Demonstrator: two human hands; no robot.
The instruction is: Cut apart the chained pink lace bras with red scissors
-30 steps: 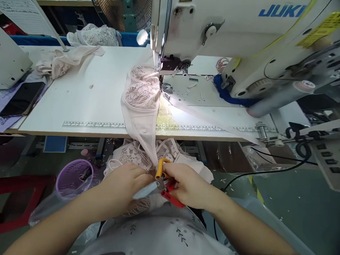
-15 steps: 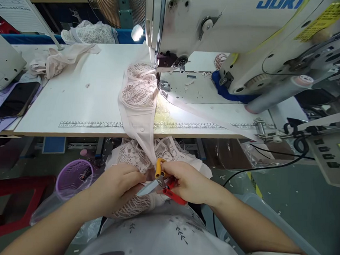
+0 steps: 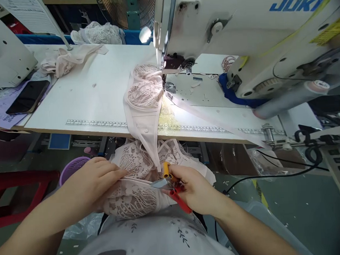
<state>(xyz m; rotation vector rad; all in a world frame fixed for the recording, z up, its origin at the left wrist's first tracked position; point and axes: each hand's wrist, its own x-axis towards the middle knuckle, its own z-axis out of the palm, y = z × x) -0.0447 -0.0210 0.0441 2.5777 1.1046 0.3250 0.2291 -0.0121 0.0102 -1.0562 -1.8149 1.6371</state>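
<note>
My right hand (image 3: 193,186) is wrapped round a pair of scissors (image 3: 161,183) with orange and red handles. Their blades point left, over the edge of a pale pink lace bra (image 3: 133,197) on my lap. With its fingers closed, my left hand (image 3: 101,182) grips this bra by its left side; the fingertips are partly hidden. More lace cups (image 3: 134,158) lie just behind, against the table edge. Another bra (image 3: 143,121) hangs over that edge, its upper cup close to the needle of the sewing machine (image 3: 205,26).
A ruler strip (image 3: 103,123) runs along the front of the white table (image 3: 88,97). A phone (image 3: 28,97) and more lace pieces (image 3: 64,62) sit at the left. Below are a purple basket (image 3: 72,168) and a red stool (image 3: 24,181). A black cable (image 3: 261,176) hangs at the right.
My left hand has moved left, away from the scissors, and more of the lace bra shows between my hands. The scissors stay near the bra's edge. The whole view has shifted slightly.
</note>
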